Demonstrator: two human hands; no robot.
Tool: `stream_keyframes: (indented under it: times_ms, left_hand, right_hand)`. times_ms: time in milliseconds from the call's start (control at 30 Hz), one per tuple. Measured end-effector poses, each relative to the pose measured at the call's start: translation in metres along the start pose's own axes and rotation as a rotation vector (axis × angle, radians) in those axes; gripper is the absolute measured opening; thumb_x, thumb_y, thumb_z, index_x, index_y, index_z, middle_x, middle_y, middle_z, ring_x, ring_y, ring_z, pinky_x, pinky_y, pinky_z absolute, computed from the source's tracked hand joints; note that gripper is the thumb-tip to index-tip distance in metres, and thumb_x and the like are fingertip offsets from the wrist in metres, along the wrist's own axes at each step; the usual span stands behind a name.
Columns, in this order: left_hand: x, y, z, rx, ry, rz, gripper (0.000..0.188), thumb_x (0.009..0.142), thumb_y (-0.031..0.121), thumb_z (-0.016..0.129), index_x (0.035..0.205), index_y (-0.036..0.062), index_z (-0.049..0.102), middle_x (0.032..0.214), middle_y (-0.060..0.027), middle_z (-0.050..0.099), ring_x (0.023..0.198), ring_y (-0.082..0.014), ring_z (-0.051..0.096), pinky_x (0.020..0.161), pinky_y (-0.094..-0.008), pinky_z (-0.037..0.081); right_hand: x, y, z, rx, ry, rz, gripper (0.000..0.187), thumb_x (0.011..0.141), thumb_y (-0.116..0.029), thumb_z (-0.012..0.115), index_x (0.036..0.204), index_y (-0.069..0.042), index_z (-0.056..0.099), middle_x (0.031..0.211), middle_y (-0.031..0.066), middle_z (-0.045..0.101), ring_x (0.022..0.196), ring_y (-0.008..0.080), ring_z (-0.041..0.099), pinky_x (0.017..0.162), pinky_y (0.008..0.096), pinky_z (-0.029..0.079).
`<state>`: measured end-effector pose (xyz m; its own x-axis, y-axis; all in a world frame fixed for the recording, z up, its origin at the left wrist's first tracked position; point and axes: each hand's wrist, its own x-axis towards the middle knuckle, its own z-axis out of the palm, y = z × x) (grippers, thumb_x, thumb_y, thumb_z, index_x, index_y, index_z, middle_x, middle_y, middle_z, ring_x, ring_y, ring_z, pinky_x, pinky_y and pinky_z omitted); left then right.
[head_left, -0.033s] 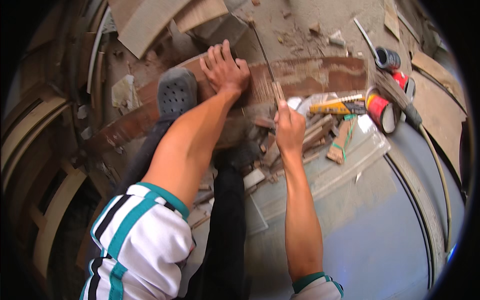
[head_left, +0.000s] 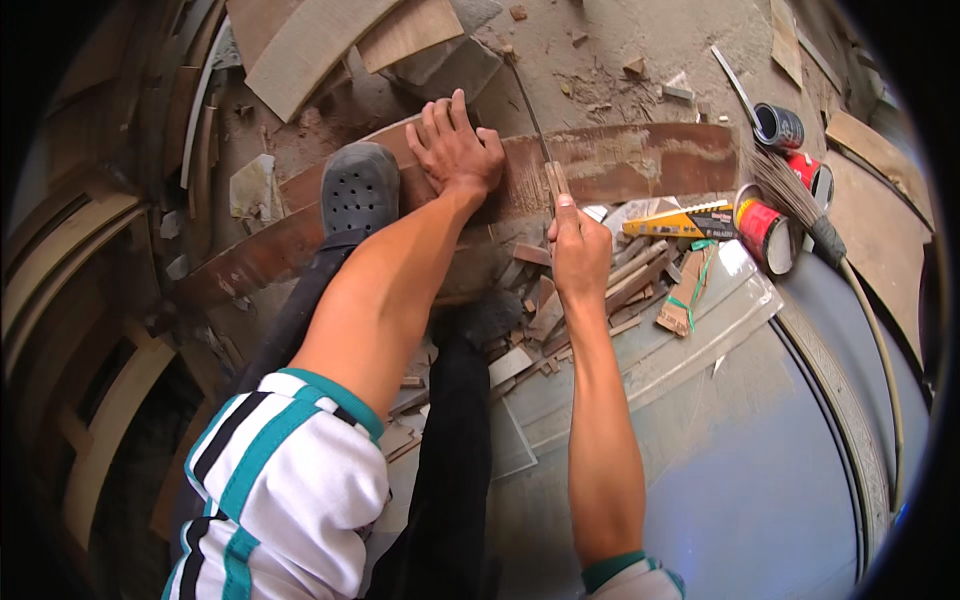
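My left hand [head_left: 455, 150] lies with fingers spread on a long reddish-brown wooden board [head_left: 650, 160], holding nothing. Beside it, a foot in a grey clog [head_left: 360, 190] rests on the same board. My right hand [head_left: 582, 245] is closed around the wooden handle of a saw [head_left: 533, 115]. Its thin dark blade, seen nearly edge-on, reaches away from me across the board, to the right of my left hand. I cannot tell how deep the blade sits in the wood. The palm side of my right hand is hidden.
Wood offcuts [head_left: 640, 275] lie on the near side of the board, with a yellow-and-black package [head_left: 680, 220] on them. To the right are a red can [head_left: 768, 228], a dark can [head_left: 778, 125] and a brush [head_left: 785, 185]. Curved wood pieces [head_left: 320, 50] lie at the far left.
The picture has shifted slightly down and become sharper. Against the board, my right hand with the saw has moved a little away from me. My left hand stays on the board.
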<state>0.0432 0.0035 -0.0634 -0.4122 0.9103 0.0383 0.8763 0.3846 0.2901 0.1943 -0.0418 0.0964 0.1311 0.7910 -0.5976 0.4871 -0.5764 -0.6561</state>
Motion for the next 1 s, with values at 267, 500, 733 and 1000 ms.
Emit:
stream_keyframes:
  times_ms: [267, 500, 733, 1000]
  left_hand:
    - [0.007, -0.015, -0.004, 0.008, -0.002, -0.004, 0.066, 0.079, 0.029, 0.053, 0.142, 0.0108, 0.045, 0.139, -0.0112, 0.047, 0.140, -0.0302, 0.034, 0.117, -0.0583, 0.015]
    - [0.005, -0.001, -0.001, -0.027, 0.005, 0.015, 0.066, 0.079, 0.029, 0.052, 0.143, 0.0119, 0.046, 0.139, -0.0116, 0.048, 0.139, -0.0302, 0.035, 0.118, -0.0581, 0.015]
    - [0.005, -0.008, -0.006, 0.036, 0.006, 0.000, 0.066, 0.079, 0.029, 0.053, 0.143, 0.0135, 0.046, 0.142, -0.0106, 0.047, 0.141, -0.0288, 0.035, 0.118, -0.0568, 0.015]
    - [0.006, 0.002, -0.003, 0.012, -0.050, 0.014, 0.069, 0.078, 0.029, 0.053, 0.144, 0.0118, 0.045, 0.143, -0.0125, 0.046, 0.142, -0.0307, 0.033, 0.118, -0.0574, 0.013]
  right_hand:
    - [-0.167, 0.023, -0.061, 0.199, 0.023, 0.129, 0.051, 0.105, -0.033, 0.047, 0.062, -0.006, 0.048, 0.051, -0.0021, 0.040, 0.045, 0.0077, 0.033, 0.044, 0.0288, 0.021]
    - [-0.014, 0.025, 0.005, 0.128, 0.050, -0.025, 0.053, 0.104, -0.042, 0.047, 0.068, -0.002, 0.054, 0.054, -0.0002, 0.042, 0.053, 0.0103, 0.040, 0.050, 0.0285, 0.030]
    - [-0.173, 0.013, -0.051, 0.120, 0.083, 0.124, 0.047, 0.104, -0.034, 0.047, 0.068, -0.006, 0.055, 0.055, -0.0030, 0.043, 0.049, 0.0056, 0.037, 0.047, 0.0256, 0.025]
    - [-0.013, 0.023, -0.001, 0.142, 0.021, 0.046, 0.050, 0.102, -0.039, 0.049, 0.071, 0.000, 0.056, 0.059, 0.0096, 0.051, 0.056, 0.0212, 0.051, 0.056, 0.0376, 0.038]
